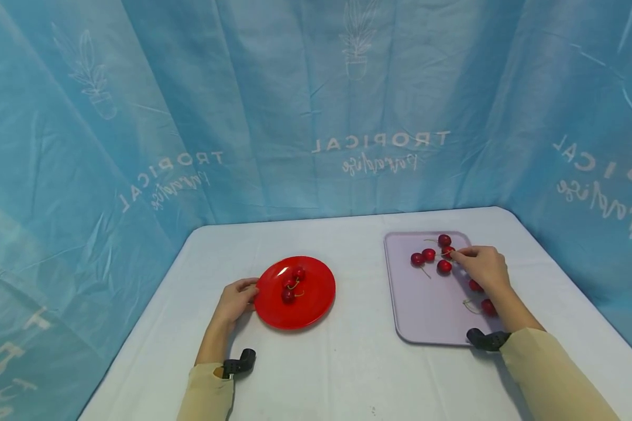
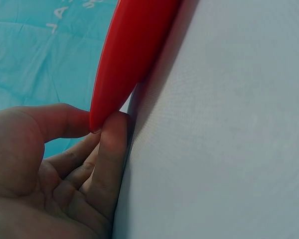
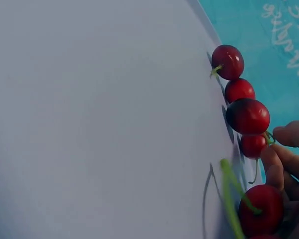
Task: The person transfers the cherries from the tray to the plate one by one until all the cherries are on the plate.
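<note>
Right hand is over the far part of the lilac tray, thumb and forefinger closing on the stem of one cherry; from the wrist view the fingertips sit right at that stem, so call it a pinch just forming. That cherry lies among a cluster at the tray's far end, with two more cherries nearer the person, half hidden by the wrist. To do this well, I'd say grip the stem low, close to the fruit, and lift straight up so its neighbours don't roll. Left of the tray, the left hand steadies the red plate, thumb over its rim and fingers curled beneath. Three cherries already rest mid-plate. All on a white table.
</note>
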Demonstrator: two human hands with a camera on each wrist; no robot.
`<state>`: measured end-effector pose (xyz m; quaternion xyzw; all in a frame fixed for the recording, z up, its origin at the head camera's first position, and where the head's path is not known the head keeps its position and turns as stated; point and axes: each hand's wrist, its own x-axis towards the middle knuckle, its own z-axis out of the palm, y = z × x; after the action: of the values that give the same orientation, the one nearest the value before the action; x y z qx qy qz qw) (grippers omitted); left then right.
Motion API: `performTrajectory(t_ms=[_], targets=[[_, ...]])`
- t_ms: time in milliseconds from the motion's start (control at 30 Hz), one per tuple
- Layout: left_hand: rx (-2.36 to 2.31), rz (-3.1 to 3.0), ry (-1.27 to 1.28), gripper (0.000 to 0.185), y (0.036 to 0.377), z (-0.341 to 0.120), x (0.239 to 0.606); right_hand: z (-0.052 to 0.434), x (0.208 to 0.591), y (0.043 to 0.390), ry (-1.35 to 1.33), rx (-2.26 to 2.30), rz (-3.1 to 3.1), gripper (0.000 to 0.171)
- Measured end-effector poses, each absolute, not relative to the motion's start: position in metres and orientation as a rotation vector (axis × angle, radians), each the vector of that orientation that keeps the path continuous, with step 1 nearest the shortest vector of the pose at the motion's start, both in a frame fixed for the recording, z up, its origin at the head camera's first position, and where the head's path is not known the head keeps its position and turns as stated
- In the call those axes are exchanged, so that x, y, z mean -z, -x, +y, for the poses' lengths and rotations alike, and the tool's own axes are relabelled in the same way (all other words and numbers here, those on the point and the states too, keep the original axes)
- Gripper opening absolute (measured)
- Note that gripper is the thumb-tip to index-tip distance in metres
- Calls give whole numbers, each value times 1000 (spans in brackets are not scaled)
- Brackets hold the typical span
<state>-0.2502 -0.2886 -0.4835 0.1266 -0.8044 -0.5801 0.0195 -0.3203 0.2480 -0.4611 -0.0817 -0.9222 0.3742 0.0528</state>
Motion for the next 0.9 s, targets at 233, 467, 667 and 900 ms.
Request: performTrajectory(t_ms=[233, 467, 667, 900], targets=[[1807, -2504, -402, 35, 248, -287, 481, 248, 463, 323, 280, -1075, -2862, 54], [1790, -2510, -409, 34, 248, -286, 479, 248, 465, 322, 310, -1178, -2816, 57], [1782, -2514, -414, 34, 249, -287, 480, 247, 466, 321, 321, -1221, -2787, 58], [1780, -2513, -413, 34, 249, -286, 481, 245, 466, 320, 281, -1290, -2751, 58]])
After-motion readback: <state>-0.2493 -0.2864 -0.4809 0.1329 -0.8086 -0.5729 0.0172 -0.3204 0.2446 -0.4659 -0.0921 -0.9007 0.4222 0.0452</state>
